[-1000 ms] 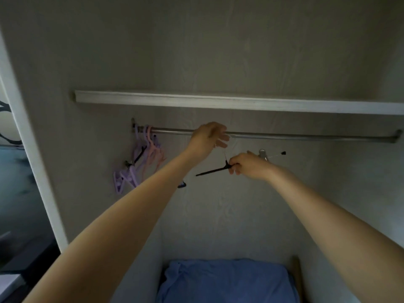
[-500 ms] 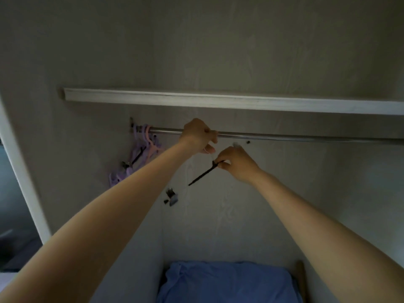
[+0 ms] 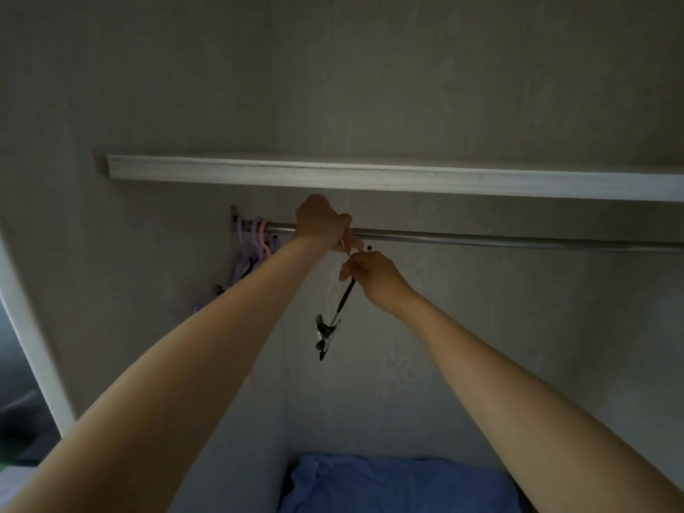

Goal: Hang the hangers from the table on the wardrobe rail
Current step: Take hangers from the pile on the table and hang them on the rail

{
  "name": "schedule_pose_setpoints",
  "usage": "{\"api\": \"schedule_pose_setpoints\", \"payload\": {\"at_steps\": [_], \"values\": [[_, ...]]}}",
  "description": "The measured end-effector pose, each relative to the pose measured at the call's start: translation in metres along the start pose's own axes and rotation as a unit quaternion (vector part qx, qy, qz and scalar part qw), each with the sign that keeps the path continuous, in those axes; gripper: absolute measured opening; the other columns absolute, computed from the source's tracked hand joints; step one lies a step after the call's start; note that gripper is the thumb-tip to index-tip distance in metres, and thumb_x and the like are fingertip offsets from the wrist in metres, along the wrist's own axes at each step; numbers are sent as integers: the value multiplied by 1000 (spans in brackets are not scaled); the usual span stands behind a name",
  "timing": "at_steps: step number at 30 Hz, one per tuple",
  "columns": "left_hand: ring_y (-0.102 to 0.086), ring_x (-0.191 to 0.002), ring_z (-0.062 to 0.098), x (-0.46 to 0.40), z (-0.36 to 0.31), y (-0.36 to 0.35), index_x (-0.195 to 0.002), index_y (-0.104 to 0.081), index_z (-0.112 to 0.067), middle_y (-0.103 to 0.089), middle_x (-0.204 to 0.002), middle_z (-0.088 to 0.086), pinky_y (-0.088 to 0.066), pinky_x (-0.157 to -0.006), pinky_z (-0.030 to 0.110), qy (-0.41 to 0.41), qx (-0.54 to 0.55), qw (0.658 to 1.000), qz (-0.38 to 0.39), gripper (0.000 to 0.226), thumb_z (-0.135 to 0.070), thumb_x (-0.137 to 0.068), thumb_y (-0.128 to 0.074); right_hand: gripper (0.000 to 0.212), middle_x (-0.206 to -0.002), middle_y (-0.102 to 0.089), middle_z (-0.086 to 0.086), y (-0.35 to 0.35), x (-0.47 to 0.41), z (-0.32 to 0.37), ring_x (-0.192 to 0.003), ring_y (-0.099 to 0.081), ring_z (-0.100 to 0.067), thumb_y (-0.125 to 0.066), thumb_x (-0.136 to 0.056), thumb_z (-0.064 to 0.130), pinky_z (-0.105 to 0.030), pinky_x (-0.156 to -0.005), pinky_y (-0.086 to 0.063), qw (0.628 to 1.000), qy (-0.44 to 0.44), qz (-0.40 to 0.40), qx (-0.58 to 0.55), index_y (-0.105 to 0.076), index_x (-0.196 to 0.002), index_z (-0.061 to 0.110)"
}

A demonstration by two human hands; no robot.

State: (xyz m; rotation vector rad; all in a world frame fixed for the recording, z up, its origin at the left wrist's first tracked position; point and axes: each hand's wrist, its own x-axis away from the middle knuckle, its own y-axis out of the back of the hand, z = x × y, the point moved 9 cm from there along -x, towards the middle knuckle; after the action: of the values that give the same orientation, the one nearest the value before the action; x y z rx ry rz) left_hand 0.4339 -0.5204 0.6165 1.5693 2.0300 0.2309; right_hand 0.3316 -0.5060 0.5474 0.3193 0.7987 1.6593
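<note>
A metal wardrobe rail (image 3: 499,240) runs across under a white shelf. My left hand (image 3: 321,222) is raised at the rail, fingers curled at the thin wire hook of a black clip hanger (image 3: 342,303). Just below, my right hand (image 3: 374,272) grips the top of that hanger's bar. The hanger tilts steeply down to the left, with its metal clip (image 3: 324,336) dangling at the low end. Several purple and pink hangers (image 3: 255,246) hang at the rail's far left end, partly hidden behind my left forearm.
The white shelf (image 3: 407,177) sits close above the rail. A blue cloth (image 3: 396,485) lies on the wardrobe floor below. The wardrobe's white frame edge (image 3: 33,338) stands at the left. The rail to the right of my hands carries nothing.
Both hands rose to the rail. The black hanger swung from nearly level to steeply tilted, its clip now hanging low. My left hand shifted from reaching over the rail to holding the hook at it.
</note>
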Motion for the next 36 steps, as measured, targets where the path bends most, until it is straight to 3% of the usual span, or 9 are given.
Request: {"api": "schedule_pose_setpoints", "payload": {"at_steps": [4, 8, 12, 16, 19, 22, 24, 28, 36], "values": [[-56, -40, -2, -13, 3, 6, -63, -58, -10, -60, -46, -10, -40, -42, 3, 27, 108, 994, 22, 25, -17, -86, -65, 36, -121, -62, -13, 6, -21, 6, -100, -52, -13, -36, -101, 17, -6, -70, -35, 998, 27, -45, -20, -68, -96, 1], [-60, -65, 9, -15, 4, 2, -71, -65, -6, -66, -68, 0, -54, -69, 17, -13, 139, 989, 57, 12, -1, -82, -65, 30, -107, -67, -9, 5, -38, 3, -90, -52, -11, -43, -97, 14, -2, -64, -32, 997, 16, -55, -53, -70, -94, 1], [-61, -78, 25, -23, 8, 0, -59, -61, -11, -60, -66, 7, -52, -84, 37, -56, 59, 996, 43, 25, 0, -81, -64, 33, -69, -55, 5, 4, -47, -4, -74, -50, -10, -52, -93, 17, -12, -52, -30, 998, -12, -63, -7, -56, -61, 14], [-60, -73, 22, -34, 25, -5, -57, -51, -18, -54, -62, 1, -54, -76, 24, -17, 13, 999, 31, 34, 0, -85, -59, 22, -99, -61, -19, 28, -40, 6, -81, -50, -18, -40, -98, 8, -22, -66, -37, 986, 39, -165, -2, -60, -95, 0], [-56, -66, 15, -34, 29, -3, -59, -56, -15, -60, -56, -3, -53, -76, 27, -29, -24, 999, 4, 30, 1, -85, -59, 28, -119, -53, -16, 39, -33, 23, -103, -50, -23, -36, -99, 5, -20, -78, -36, 968, 108, -193, 115, -52, -121, 1], [-58, -109, 31, -28, 22, -6, -110, -64, 6, -64, -114, 21, -41, -98, 30, -81, -144, 986, -8, 25, -3, -94, -46, 39, -139, -43, -9, 25, -39, 19, -128, -38, -24, -37, -100, 13, -27, -104, -31, 962, 106, -117, 222, -40, -139, 9], [-48, -121, 32, -26, 22, -6, -123, -56, 5, -52, -130, 22, -35, -101, 30, -112, -220, 969, -32, 32, -4, -98, -37, 44, -147, -35, -8, 18, -40, 16, -134, -32, -23, -35, -101, 15, -27, -110, -25, 963, 93, -79, 239, -32, -145, 11], [-41, -118, 32, -24, 27, 2, -119, -58, -8, -47, -123, 14, -42, -91, 40, -136, -363, 915, -108, 25, -14, -97, -46, 52, -156, -19, -7, 11, -38, 14, -144, -18, -22, -35, -101, 17, -27, -116, -13, 961, 79, -48, 262, -18, -150, 11], [-40, -129, 24, -25, 30, -17, -142, -40, -16, -44, -143, 7, -28, -101, 33, -280, -431, 858, 28, 46, -11, -96, -43, 57, -159, -7, -6, 6, -36, 12, -148, -4, -20, -34, -101, 13, -29, -119, -5, 953, 60, -31, 295, -6, -151, 11]]}}
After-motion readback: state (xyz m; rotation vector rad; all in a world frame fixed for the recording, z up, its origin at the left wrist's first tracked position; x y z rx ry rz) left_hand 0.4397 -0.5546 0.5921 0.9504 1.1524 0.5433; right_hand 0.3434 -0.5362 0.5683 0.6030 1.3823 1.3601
